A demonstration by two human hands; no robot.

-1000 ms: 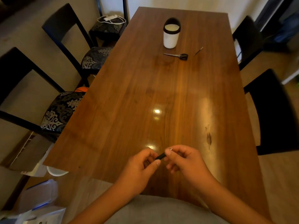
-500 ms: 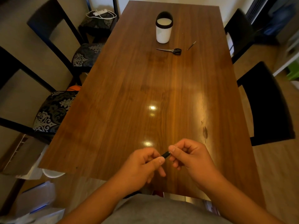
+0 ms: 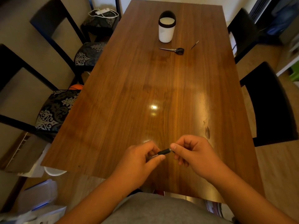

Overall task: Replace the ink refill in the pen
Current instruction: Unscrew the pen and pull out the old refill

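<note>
A long wooden bench (image 3: 145, 88) fills the room, dark chairs (image 3: 53, 109) drawn up along both sides, as a person seated at its near end works on a pen over the edge closest to the body. Far up the bench stand a white cup with a black rim (image 3: 166, 28), a pair of black-handled scissors (image 3: 174, 50) just in front of it, and a thin stick-like piece (image 3: 194, 45) beside them that may be the spare refill, though it is too small to tell. Nothing lies between the person and those items, so the reach looks clear but long. The left hand (image 3: 142, 160) is closed around one end of the pen (image 3: 163, 151), the right hand (image 3: 194, 152) pinches the other end between thumb and forefinger, and only a short dark section with a silver tip shows between them, held just above the wood. The step appears to be parting or unscrewing the barrel; it would go best with the left hand holding steady while the right twists in line with the pen, low over the bench so that any small part dropping out stays in sight.
</note>
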